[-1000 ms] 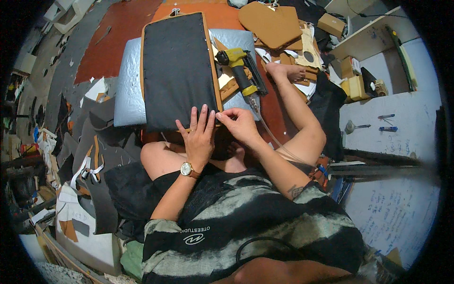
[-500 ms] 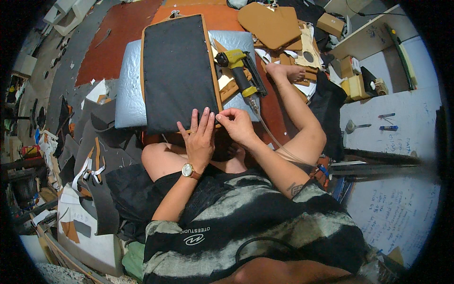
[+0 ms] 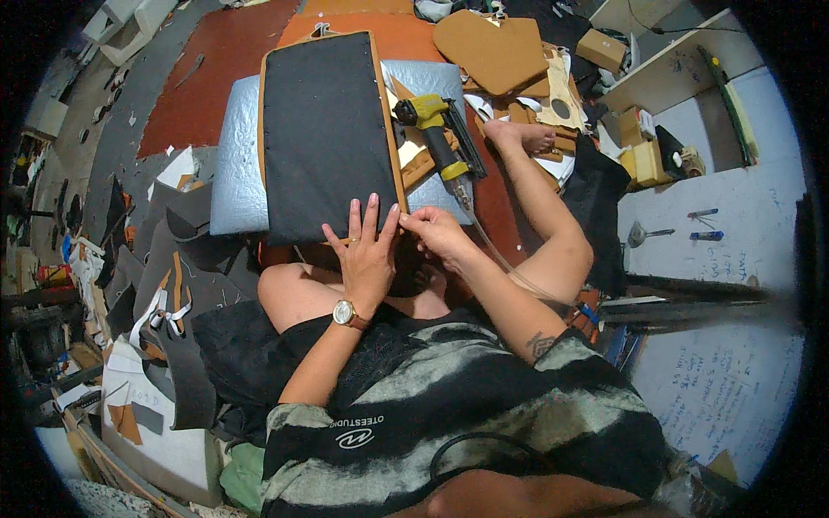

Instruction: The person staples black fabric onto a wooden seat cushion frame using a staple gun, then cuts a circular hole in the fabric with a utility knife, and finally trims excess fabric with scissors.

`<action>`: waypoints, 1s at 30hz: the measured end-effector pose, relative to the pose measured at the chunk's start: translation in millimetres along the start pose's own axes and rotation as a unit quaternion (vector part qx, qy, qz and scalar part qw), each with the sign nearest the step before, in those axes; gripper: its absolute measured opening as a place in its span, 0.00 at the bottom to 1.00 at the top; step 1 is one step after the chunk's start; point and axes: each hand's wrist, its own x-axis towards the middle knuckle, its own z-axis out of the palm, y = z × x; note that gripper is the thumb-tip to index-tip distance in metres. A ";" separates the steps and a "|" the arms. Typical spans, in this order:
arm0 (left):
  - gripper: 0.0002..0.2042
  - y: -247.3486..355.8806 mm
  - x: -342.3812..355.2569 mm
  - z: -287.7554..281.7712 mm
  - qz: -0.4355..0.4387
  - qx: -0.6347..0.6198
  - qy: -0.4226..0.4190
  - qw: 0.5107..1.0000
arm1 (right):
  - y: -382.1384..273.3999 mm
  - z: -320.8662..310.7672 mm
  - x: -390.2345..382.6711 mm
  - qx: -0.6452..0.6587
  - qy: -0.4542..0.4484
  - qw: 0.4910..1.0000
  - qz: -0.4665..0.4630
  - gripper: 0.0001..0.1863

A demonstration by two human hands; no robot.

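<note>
A long panel (image 3: 326, 129) with a black cloth face and a tan edge lies in front of me on a silvery-blue padded block (image 3: 235, 164). My left hand (image 3: 363, 259), with a watch at the wrist, rests its spread fingers on the panel's near right corner. Beside it, my right hand (image 3: 436, 231) pinches the tan edging (image 3: 401, 186) at that same corner between thumb and fingers. To the right of the panel lies a yellow and black pneumatic staple gun (image 3: 436, 138), with a clear hose trailing from its handle toward me.
Tan padded pieces (image 3: 490, 52) and scraps are piled at the far right. Dark grey material (image 3: 194, 285) lies crumpled on the left. A white board (image 3: 691, 224) with pens stands on the right, and my bare leg (image 3: 553, 198) stretches out beside the staple gun.
My right hand has shifted slightly right and down along the panel's corner, its fingers still pinched on the edging. The left hand's fingers have moved only a little.
</note>
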 end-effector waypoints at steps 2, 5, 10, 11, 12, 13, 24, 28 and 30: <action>0.33 -0.3 0.8 0.1 -0.004 0.013 -0.014 1.000 | 0.2 1.0 -0.5 0.008 0.001 1.000 0.022 0.16; 0.31 0.0 -0.2 -1.8 -0.013 0.007 -0.013 1.000 | -8.8 -4.7 -0.7 -0.057 -0.036 0.998 0.014 0.14; 0.28 -4.7 -4.0 4.1 -0.013 0.019 0.007 1.000 | -62.3 -28.5 24.4 -0.263 0.195 0.908 -0.262 0.30; 0.28 -2.8 -2.3 5.1 -0.012 0.015 0.010 1.000 | -69.7 -32.5 33.6 -0.334 0.244 0.867 -0.279 0.33; 0.27 -1.1 -1.0 6.5 -0.013 0.010 0.014 1.000 | -76.4 -35.7 43.8 -0.403 0.289 0.818 -0.294 0.37; 0.28 0.4 -0.3 8.6 -0.010 0.009 0.017 1.000 | -82.7 -38.8 52.7 -0.468 0.331 0.761 -0.305 0.41; 0.29 2.5 11.1 20.7 0.030 0.001 0.057 0.998 | -98.1 -39.4 52.5 -0.522 0.217 0.813 -0.141 0.54; 0.30 3.7 10.8 20.6 0.033 -0.024 0.069 0.997 | -80.7 -61.9 69.6 -0.511 0.218 0.800 -0.225 0.52; 0.30 1.5 9.5 17.2 0.041 -0.015 0.056 0.997 | -86.2 -69.1 74.9 -0.524 0.214 0.797 -0.211 0.51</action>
